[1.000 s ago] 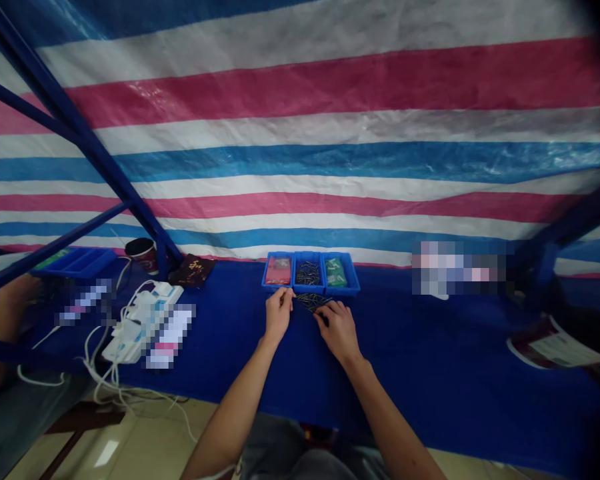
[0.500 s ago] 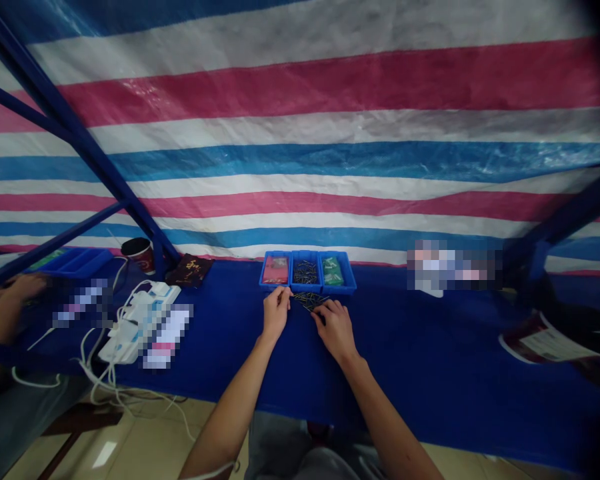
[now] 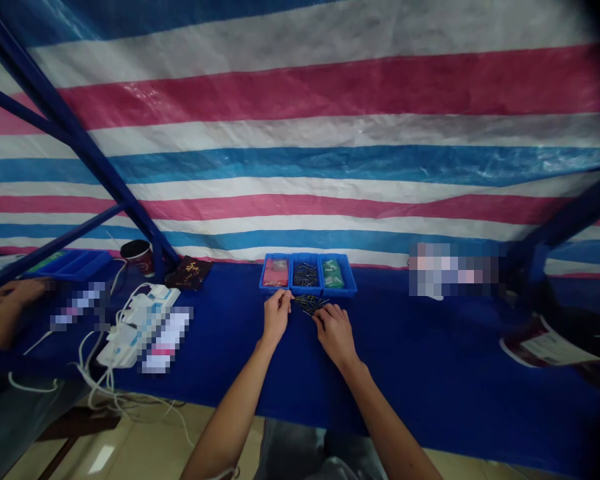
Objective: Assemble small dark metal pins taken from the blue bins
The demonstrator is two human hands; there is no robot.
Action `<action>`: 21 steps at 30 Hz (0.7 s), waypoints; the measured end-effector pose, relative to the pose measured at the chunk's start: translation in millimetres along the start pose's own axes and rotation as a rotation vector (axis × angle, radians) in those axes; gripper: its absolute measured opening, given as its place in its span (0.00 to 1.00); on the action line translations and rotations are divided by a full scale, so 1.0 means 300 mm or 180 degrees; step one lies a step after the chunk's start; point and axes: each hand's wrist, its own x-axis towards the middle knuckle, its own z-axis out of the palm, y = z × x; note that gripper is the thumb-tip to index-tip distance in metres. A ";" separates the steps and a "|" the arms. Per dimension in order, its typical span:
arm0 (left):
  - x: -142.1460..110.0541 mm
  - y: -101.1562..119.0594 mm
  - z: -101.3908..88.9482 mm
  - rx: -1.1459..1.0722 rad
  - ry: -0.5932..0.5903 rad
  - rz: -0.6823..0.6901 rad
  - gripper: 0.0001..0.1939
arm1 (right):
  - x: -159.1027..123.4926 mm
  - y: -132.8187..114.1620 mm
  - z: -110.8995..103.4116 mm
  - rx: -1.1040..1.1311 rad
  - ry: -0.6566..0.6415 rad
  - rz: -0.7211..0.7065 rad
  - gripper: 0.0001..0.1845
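My left hand (image 3: 277,315) pinches its thumb and forefinger together at the near edge of a loose heap of thin dark metal pins (image 3: 309,304), and a pin seems to lie between them. My right hand (image 3: 335,333) rests curled with its fingertips at the heap's near right side. Behind the heap stands a blue three-compartment tray (image 3: 307,261). Its left compartment holds a red packet, its middle one dark pins, and its right one a green packet.
A white power strip (image 3: 135,333) with tangled cables lies to the left, beyond it a dark red pouch (image 3: 187,272) and a paper cup (image 3: 137,258). A co-worker's hand (image 3: 23,291) rests by another blue tray (image 3: 73,265). Blue steel struts frame a striped tarp.
My right hand has shifted slightly toward the heap's near edge. The co-worker's hand has moved a little left. My left hand stays pinched in nearly the same spot.
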 end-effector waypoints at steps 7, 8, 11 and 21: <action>-0.006 0.025 -0.003 0.0139 -0.0128 0.0138 0.20 | 0.000 0.002 -0.020 0.0246 0.0200 0.0156 0.12; -0.008 0.028 -0.002 0.0131 -0.0211 0.0157 0.20 | 0.002 0.002 -0.023 0.0276 0.0207 0.0167 0.12; -0.012 0.035 0.002 0.0145 -0.0452 0.0228 0.20 | 0.019 0.002 -0.030 0.0342 0.0170 0.0140 0.12; -0.014 0.034 0.009 0.0258 -0.0809 0.0402 0.18 | 0.121 0.011 -0.046 0.0435 -0.0040 -0.0319 0.11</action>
